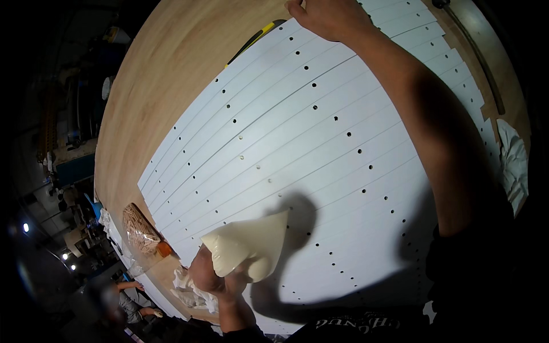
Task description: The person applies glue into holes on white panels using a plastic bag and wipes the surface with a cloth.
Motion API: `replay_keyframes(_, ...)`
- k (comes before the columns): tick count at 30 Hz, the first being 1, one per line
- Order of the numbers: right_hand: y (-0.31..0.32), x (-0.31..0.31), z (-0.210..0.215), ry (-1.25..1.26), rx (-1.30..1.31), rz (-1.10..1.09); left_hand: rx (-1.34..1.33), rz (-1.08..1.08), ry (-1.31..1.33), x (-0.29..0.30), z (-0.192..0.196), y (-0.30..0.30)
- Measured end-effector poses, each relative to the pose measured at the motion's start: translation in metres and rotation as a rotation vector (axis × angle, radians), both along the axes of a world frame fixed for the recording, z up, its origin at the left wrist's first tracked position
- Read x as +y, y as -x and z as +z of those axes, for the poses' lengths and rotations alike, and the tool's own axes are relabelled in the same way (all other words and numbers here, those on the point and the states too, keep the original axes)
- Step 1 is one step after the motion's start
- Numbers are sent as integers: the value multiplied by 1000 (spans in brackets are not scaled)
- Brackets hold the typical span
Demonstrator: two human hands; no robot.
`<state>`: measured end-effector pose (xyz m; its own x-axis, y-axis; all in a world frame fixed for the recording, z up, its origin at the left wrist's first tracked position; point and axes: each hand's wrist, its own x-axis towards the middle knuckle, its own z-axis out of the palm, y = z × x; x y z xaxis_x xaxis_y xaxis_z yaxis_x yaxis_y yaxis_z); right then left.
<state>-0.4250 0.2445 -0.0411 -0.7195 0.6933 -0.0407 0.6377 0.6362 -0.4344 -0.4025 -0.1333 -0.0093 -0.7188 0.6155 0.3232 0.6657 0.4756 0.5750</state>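
My left hand (207, 273) is closed around a cream-coloured, cone-shaped soft bag (251, 243), like a piping bag. Its pointed tip lies over the white strips (274, 137) and casts a shadow on them. These strips overlap in a wide fan, each with small holes. Most holes are dark, but a row near the bag's tip looks pale, as if filled. At the far edge of the strips is my right hand (326, 18), its arm stretched across their right side. The picture's upper edge cuts off most of its fingers, so their grip is unclear.
A yellow and black utility knife (254, 41) lies along the far edge of the strips on the wooden table (148, 86). At left are a clear bag of brown sticks (139, 228) and crumpled tissue (191, 291). A dark rod (477, 57) and crumpled white paper (513, 163) lie right. Another person (131, 303) is at lower left.
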Motion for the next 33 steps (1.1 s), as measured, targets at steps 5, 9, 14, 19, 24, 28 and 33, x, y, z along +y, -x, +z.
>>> replay_keyframes(5,-2,-2,-3,-44,44,38,-47,21,75,6,-3,1)
replay_keyframes(9,3,5,-8,-38,13,14,-71,35,-47,6,-4,-2)
replay_keyframes(14,3,2,-5,-27,3,-7,76,94,-31,-12,1,-4)
replay_keyframes(19,3,0,-6,-27,4,-12,72,105,92,-28,6,-15)
replay_keyframes(24,4,3,-10,-69,29,16,93,101,43,-36,-1,-18)
replay_keyframes(28,4,1,-10,-46,32,-10,5,100,78,-31,0,-18)
replay_keyframes(33,3,3,-12,-79,54,-10,33,129,70,-26,-5,-21)
